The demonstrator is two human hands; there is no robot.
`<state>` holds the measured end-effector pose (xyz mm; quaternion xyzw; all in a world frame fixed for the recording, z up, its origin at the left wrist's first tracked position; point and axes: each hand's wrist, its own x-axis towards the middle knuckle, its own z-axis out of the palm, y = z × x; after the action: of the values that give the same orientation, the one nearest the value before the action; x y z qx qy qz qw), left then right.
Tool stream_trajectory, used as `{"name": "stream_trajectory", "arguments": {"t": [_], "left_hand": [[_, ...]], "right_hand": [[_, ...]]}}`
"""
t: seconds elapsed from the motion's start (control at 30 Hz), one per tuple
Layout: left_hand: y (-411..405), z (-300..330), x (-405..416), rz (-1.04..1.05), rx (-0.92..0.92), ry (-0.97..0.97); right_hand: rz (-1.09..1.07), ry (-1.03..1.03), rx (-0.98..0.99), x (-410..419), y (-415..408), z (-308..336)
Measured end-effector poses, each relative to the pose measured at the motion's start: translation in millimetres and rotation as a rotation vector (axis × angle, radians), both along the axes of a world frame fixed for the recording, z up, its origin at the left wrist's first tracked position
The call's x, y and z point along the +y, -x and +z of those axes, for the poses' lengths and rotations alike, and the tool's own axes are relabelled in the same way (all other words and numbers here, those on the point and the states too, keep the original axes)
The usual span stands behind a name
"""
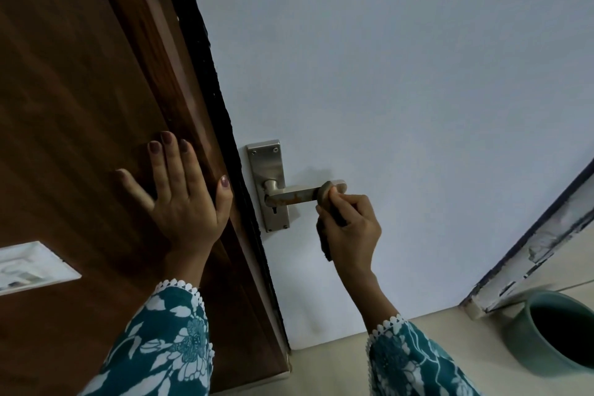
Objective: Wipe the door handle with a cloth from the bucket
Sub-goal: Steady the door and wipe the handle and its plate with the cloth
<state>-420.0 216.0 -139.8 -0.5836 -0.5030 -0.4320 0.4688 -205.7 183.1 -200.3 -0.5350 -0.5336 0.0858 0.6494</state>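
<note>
A silver lever door handle point(291, 194) with rust-coloured stains sticks out from its metal backplate point(268, 167) on the pale door point(401, 90). My right hand point(352, 228) grips a dark cloth point(324, 194) and presses it against the outer end of the lever. More of the cloth hangs below my palm. My left hand point(180, 190) lies flat with spread fingers on the brown wooden frame point(96, 106), left of the handle. A teal bucket point(562, 331) stands on the floor at the lower right; its inside is dark.
A white switch plate point(29, 267) is set into the brown wood at the left. A worn white door edge or frame point(530, 254) runs diagonally at the right, above the bucket. Beige floor point(337, 360) lies below the door.
</note>
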Motion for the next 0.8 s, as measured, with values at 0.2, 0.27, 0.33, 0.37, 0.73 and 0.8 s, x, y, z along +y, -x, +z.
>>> {"name": "stream_trajectory", "arguments": {"t": [0.2, 0.27, 0.33, 0.37, 0.73, 0.8], "left_hand": [[1, 0, -2, -0.005, 0.001, 0.009], [1, 0, -1, -0.004, -0.003, 0.004], [0, 0, 0, 0.001, -0.002, -0.004], [0, 0, 0, 0.001, -0.001, -0.005], [0, -2, -1, -0.015, -0.017, 0.01], [0, -1, 0, -0.011, -0.015, 0.007]], "right_hand": [[0.041, -0.053, -0.255, -6, 4, -3], [0.014, -0.02, -0.13, -6, -10, -5], [-0.013, 0.019, 0.04, -2, -20, -5], [-0.019, 0.022, 0.073, 0, -20, -4], [0.07, -0.065, -0.249, -5, 12, -3], [0.055, -0.023, -0.102, -1, -5, -4]]}}
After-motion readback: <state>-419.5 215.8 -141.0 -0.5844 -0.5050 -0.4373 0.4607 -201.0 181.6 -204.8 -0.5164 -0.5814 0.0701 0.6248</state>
